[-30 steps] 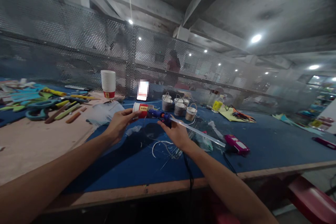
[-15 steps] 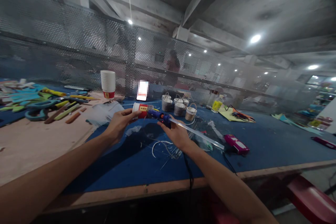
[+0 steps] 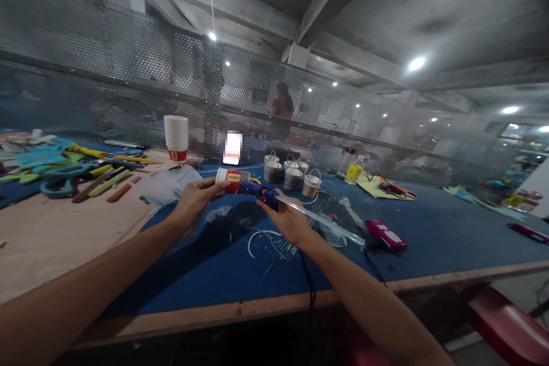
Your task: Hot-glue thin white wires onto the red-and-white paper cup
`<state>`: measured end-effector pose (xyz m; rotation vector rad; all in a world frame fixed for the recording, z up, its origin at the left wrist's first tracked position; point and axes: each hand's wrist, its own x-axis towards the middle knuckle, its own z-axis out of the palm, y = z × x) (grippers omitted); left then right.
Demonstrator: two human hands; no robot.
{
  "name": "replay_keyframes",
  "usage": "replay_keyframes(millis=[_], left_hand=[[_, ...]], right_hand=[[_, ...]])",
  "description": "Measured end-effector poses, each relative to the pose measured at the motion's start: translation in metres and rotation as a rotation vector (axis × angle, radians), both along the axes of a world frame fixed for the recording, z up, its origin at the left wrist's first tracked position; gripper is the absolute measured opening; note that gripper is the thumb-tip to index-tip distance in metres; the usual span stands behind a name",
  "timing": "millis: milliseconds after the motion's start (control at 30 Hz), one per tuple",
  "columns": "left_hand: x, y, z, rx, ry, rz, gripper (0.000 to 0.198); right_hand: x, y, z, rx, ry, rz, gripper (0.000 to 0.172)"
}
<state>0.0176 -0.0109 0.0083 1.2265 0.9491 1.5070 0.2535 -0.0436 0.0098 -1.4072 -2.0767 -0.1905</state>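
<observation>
while left hand (image 3: 194,200) pinches paper cup (image 3: 233,182) sideways, right hand (image 3: 290,220) wraps around blue glue gun (image 3: 256,188), tip near cup; small buckets (image 3: 292,178) behind on surface (image 3: 189,277).

Craft workshop: concrete beams (image 3: 328,0), perforated metal screen (image 3: 189,63), long worktable (image 3: 429,234), scissors (image 3: 77,170), glue gun (image 3: 254,188).

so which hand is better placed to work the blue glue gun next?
Right, most likely: the right hand grips the blue glue gun, its front end near the paper cup. The left hand is occupied holding that cup.
</observation>
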Motion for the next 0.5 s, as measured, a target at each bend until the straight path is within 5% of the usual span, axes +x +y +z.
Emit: replay_keyframes(millis=[500], left_hand=[[-0.0002,0.0011,0.002,-0.012,-0.048,0.018,0.031]], right_hand=[[-0.0009,-0.0065,0.0041,-0.059,0.036,0.017,0.029]])
